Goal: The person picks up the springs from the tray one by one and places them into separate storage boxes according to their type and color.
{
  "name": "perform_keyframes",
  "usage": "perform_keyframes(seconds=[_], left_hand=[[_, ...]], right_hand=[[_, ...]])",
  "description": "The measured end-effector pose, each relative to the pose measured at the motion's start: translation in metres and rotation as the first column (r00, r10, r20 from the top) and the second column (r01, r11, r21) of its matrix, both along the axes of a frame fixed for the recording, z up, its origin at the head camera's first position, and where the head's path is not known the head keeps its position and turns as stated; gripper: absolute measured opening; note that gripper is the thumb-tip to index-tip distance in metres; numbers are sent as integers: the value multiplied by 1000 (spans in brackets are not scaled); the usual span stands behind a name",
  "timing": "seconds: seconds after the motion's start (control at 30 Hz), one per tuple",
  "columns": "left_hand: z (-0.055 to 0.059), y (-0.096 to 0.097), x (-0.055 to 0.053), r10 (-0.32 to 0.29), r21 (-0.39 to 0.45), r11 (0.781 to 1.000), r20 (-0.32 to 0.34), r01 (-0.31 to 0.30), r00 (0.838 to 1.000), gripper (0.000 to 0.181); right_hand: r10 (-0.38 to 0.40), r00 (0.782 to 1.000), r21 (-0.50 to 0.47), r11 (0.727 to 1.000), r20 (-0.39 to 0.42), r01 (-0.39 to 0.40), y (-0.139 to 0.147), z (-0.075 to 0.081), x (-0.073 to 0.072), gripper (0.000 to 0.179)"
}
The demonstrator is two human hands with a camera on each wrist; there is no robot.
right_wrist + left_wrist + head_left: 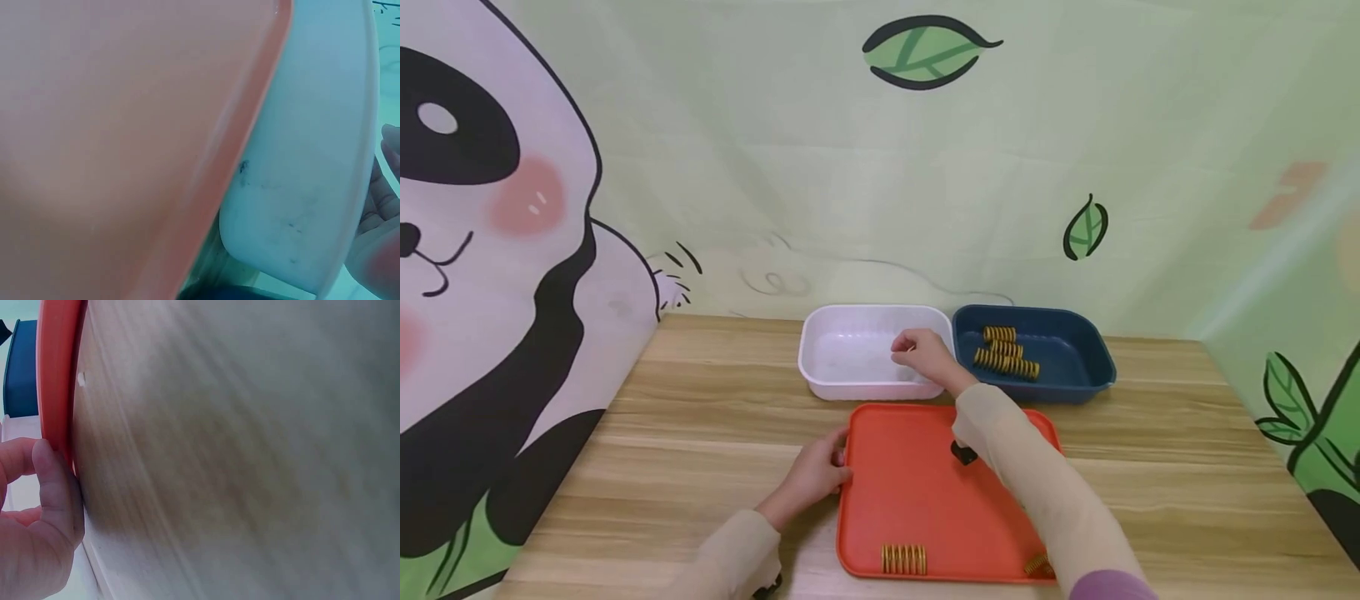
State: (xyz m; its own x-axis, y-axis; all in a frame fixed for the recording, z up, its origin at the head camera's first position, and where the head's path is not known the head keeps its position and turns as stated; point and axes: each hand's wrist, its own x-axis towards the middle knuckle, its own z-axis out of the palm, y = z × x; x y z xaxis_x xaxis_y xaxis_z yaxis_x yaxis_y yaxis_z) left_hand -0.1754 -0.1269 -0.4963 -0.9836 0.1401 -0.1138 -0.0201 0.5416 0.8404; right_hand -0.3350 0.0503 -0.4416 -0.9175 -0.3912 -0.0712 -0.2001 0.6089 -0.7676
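Note:
My left hand [811, 473] grips the left edge of a red tray [917, 492], thumb and fingers at the rim; in the left wrist view the fingers [55, 487] press against the tray's side. My right hand [927, 354] is over the right part of a white plastic bin [820, 387], its fingers bent together; I cannot tell whether something small is between them. The right wrist view catches only part of that hand [381, 231], beyond the bin's wall. A gold coil spring [904, 559] lies at the tray's front left, and a smaller spring [1039, 566] at its front right, beside the right sleeve.
A dark blue bin [1078, 367] stands against the white bin's right side, holding several gold springs [1006, 362]. Both bins sit behind the tray on a wooden table [715, 400]. A fabric backdrop [790, 167] with a panda and leaves rises behind.

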Motion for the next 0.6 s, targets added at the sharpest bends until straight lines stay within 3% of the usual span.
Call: perform_keyframes(seconds=[0.6], left_hand=[[0,1,-1,3,1,1000,20,-3,1000,62]], right_hand=[[149,987,79,986,-60,-144,20,17,14,15]])
